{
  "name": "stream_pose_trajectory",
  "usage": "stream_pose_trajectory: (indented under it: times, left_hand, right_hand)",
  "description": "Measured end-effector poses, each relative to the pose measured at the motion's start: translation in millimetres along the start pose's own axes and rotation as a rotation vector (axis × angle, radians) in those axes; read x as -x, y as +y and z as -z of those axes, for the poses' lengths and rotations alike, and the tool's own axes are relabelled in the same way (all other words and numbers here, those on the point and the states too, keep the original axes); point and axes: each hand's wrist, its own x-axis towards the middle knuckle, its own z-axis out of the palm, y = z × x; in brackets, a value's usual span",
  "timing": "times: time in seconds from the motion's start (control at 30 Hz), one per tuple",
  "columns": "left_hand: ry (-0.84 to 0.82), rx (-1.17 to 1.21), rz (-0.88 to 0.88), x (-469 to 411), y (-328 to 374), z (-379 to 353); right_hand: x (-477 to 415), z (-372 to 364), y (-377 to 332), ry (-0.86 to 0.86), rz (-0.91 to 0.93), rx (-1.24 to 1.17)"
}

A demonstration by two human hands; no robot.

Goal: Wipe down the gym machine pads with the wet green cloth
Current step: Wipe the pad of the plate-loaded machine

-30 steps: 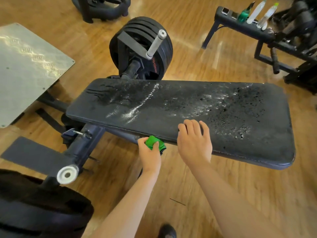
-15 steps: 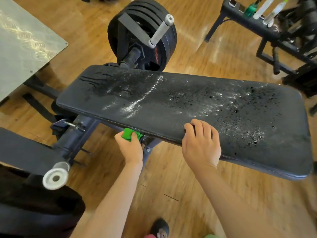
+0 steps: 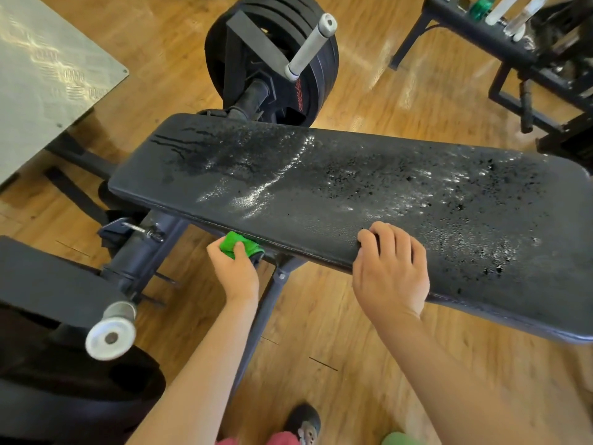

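— Where is the cloth (image 3: 239,245)?
— Bunched in the left hand (image 3: 237,274), whose fingers and thumb close round it. It is pressed to the near edge of the pad (image 3: 321,187), left of the middle, just under the rim.
— And the right hand (image 3: 390,274)?
— Further right, on the same near edge. Its fingers curl over the rim onto the top; the thumb is hidden.
— The pad itself?
— Long, black, wet in streaks and spots. Plates (image 3: 272,56) stand at its far side, on a wooden floor (image 3: 337,332).
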Motion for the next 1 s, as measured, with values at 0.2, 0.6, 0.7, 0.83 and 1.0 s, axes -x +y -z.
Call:
stream_pose_trajectory:
  times: [0.2, 0.6, 0.7, 0.83, 1.0]
  left_hand:
    - [0.082, 0.048, 0.076, -9.3, 3.3, -4.7]
    - [-0.241, 0.053, -0.045, 93.9, 18.0, -22.2]
    - [-0.15, 0.035, -0.021, 68.5, 13.7, -18.5]
    - [-0.071, -0.097, -0.084, 28.2, 3.3, -9.8]
    - [-0.053, -0.113, -0.097, 1.8, -4.5, -1.0]
  right_hand:
    - [0.8, -1.4, 0.4, 0.014, 0.0, -0.007]
    - [1.9, -2.8, 0.3, 0.033, 0.0, -0.003]
    - [1.4, -2.5, -0.2, 0.035, -0.006, -0.004]
    - [1.0, -2.4, -0.1, 0.038, -0.007, -0.008]
    - [1.4, -2.7, -0.3, 0.035, -0.011, -0.018]
